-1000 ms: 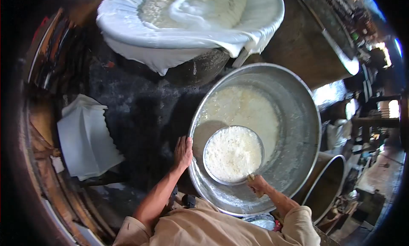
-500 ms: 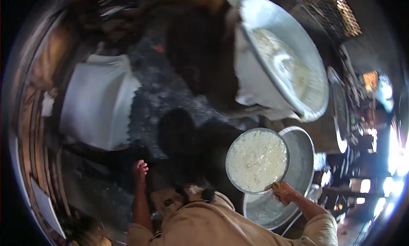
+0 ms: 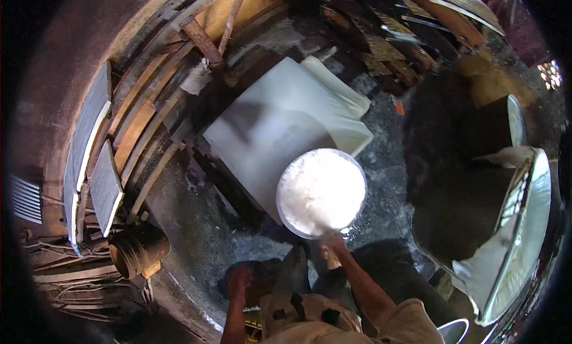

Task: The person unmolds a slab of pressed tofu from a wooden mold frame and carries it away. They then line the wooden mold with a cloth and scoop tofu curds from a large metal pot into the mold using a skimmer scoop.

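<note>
My right hand (image 3: 332, 248) is closed on the near edge or handle of a round pan (image 3: 293, 227); its fingers hide which. A white, lumpy mass (image 3: 322, 189) fills the pan, partly washed out by glare. The pan is held over the near right side of a white cloth-covered block or table (image 3: 268, 135); I cannot tell whether it touches the cloth. My left hand (image 3: 240, 279) hangs low at my left side in shadow, apart from the pan, and its fingers are too dark to make out.
A large metal basin (image 3: 539, 225) with white cloth around it stands at the right. Grey-topped boards (image 3: 106, 180) and wooden slats line the left wall, above a rusty bucket (image 3: 138, 250). Wood pieces (image 3: 381, 49) lie at the back. The floor is dark and wet-looking.
My view has swung left. My right hand has carried the filled pan from above a metal basin on the right to the cloth-covered block. My left hand has lowered.
</note>
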The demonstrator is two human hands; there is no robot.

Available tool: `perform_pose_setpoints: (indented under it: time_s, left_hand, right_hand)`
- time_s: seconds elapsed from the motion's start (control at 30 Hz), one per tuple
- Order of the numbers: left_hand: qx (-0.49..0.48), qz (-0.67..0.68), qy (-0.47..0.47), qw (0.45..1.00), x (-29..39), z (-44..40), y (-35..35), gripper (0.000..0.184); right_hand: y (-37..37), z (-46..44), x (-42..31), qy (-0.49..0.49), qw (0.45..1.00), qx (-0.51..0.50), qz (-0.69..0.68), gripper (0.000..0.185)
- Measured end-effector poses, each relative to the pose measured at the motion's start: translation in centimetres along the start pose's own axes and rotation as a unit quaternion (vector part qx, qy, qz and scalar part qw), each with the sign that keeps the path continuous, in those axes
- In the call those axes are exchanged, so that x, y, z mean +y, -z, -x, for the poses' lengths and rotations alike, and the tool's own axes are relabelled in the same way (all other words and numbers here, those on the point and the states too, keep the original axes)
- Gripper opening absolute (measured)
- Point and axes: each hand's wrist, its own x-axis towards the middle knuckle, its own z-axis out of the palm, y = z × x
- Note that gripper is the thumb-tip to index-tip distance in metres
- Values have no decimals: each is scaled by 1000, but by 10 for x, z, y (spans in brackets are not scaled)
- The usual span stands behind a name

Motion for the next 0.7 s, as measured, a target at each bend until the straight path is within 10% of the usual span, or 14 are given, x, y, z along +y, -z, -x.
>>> perform_pose_setpoints:
  time_s: [0.13,0.17,0.23,0.33,0.37,0.4,0.43,0.47,0.53,0.7]
  left_hand:
    - [137,-11,104,985,-31,3,35,25]
    - [174,-48,154,971,-17,13,32,29]
    - [96,150,234,956,-92,-5,101,31]
    - [196,92,274,937,-92,16,91,35]
    - [0,33,-41,999,-112,19,98,39]
    - [-195,-33,-352,915,-134,21,107,43]
    - [-84,-16,-117,990,-132,21,102,42]
    - [19,37,107,993,-131,19,94,41]
    - [55,46,165,984,-128,20,81,39]
    - [55,21,142,988,-116,17,64,35]
  right_hand:
    - [-46,-147,-8,14,998,-60,-16,22]
    - [-56,-171,-12,274,931,-7,239,24]
    - [-69,-222,2,502,735,50,454,26]
    - [-59,-300,42,468,800,93,365,26]
    - [-62,-309,36,456,794,104,388,23]
    - [-68,-310,24,455,790,110,397,22]
    - [-75,-312,11,454,785,117,406,22]
    - [-81,-303,-12,251,920,128,272,22]
    - [-91,-275,-55,38,985,125,111,23]
    - [-81,-188,-140,58,920,383,67,34]
